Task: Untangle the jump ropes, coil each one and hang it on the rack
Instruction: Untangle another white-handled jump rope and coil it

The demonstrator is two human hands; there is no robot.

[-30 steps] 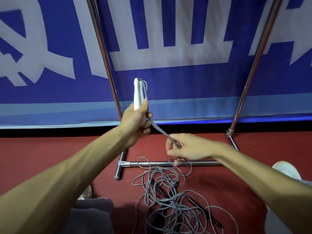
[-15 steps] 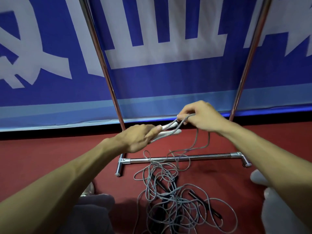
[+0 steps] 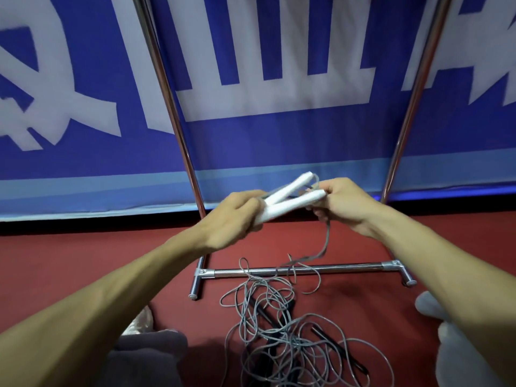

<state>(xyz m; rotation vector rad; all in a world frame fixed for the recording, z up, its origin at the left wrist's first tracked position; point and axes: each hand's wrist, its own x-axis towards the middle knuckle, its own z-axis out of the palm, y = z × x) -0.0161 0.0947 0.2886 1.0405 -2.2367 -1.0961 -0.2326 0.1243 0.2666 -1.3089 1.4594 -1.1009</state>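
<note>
A blue banner [image 3: 251, 152] with white lettering hangs above red floor [image 3: 69, 261].

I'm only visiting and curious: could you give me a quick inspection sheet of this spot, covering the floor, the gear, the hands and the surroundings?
Surface: red floor.
Job's things: two white handles held in a V. A grey rope drops from them to a tangled pile with black handles in it. On the visible part of the metal rack, nothing seen hanging.
Clutter: nothing seen.
Hands: the left hand grips the white handles' lower ends; the right hand holds the grey rope near their tips.
Cables: only the ropes; some strands cross the metal rack's base bar.
Surroundings: a blue and white banner behind the metal rack.
</note>
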